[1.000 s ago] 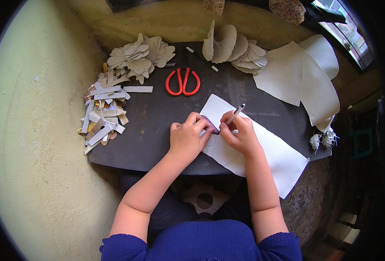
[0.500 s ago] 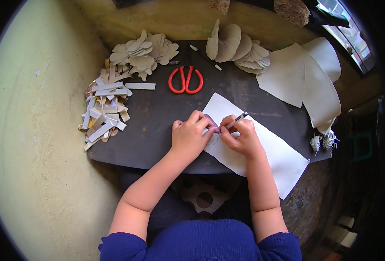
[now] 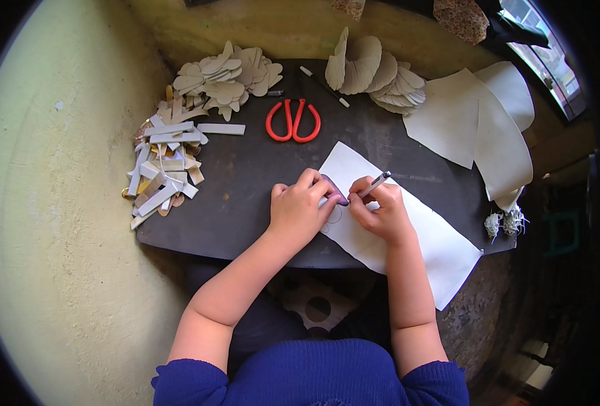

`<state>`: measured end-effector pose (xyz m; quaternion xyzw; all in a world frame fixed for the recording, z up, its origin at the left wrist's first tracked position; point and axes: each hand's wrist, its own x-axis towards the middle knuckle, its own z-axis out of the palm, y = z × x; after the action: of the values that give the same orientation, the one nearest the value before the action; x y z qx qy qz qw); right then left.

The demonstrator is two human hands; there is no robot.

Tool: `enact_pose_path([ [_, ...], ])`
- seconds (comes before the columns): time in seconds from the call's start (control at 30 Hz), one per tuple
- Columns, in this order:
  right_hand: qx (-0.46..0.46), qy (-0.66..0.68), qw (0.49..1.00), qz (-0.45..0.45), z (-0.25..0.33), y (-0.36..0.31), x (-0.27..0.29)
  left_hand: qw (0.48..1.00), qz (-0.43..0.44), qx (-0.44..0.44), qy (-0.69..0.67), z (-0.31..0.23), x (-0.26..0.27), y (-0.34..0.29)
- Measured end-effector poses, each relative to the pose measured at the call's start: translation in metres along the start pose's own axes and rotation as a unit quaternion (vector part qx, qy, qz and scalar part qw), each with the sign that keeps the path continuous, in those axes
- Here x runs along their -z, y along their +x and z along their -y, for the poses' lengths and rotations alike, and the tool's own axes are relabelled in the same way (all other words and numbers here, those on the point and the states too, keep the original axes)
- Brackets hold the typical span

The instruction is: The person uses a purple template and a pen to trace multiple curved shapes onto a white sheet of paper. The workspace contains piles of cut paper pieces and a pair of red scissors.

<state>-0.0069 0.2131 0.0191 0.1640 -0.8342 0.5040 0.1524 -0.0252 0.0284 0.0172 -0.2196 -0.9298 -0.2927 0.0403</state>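
Observation:
A white sheet [image 3: 418, 237] of leather-like material lies slantwise on the dark tabletop, its near corner hanging past the front edge. My left hand [image 3: 298, 208] presses a small flat purple template [image 3: 335, 190] onto the sheet's left part, fingers bent over it and covering much of its outline. In my right hand [image 3: 383, 211] a silver-grey pen [image 3: 374, 185] is pinched, its tip close to the template's right edge. Just below the fingers, drawn curved outlines [image 3: 334, 215] show on the sheet. Beyond my left hand lie red-handled scissors [image 3: 292, 122], blades hidden from sight.
White and tan strips [image 3: 164, 166] pile up at the left, with rounded cut pieces [image 3: 222, 78] behind them. Stacked discs [image 3: 374, 74], a white marker [image 3: 324, 86] and large pale sheets [image 3: 473, 122] lie farther back. Stringy white scraps [image 3: 503, 222] sit at the right edge.
My right hand and the pen have shifted slightly right, off the template's lower tip to beside its edge. More of the purple template shows. The left hand still presses it.

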Motion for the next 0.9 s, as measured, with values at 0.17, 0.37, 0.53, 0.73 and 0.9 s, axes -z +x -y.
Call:
enact_pose_path([
  [0.17,-0.011,0.012,1.000,0.011,0.0008,0.0005,0.0011,1.000,0.005,0.001,0.000,-0.0005,0.0009,0.0003],
  [0.37,-0.003,0.018,1.000,0.016,-0.0004,0.0000,-0.0034,1.000,0.009,-0.002,-0.003,0.0003,0.0013,0.0003],
  [0.53,0.025,-0.006,1.000,0.014,0.0031,-0.0002,-0.0049,1.000,0.006,-0.006,0.003,0.0037,0.0007,0.0000],
  [0.73,0.047,-0.040,0.998,0.023,0.0073,0.0003,-0.0012,1.000,0.009,-0.014,0.002,0.0055,0.0035,0.0009],
  [0.9,0.066,-0.028,0.997,0.017,0.0051,0.0004,-0.0046,1.000,0.006,-0.016,-0.012,0.0059,0.0028,0.0007],
])
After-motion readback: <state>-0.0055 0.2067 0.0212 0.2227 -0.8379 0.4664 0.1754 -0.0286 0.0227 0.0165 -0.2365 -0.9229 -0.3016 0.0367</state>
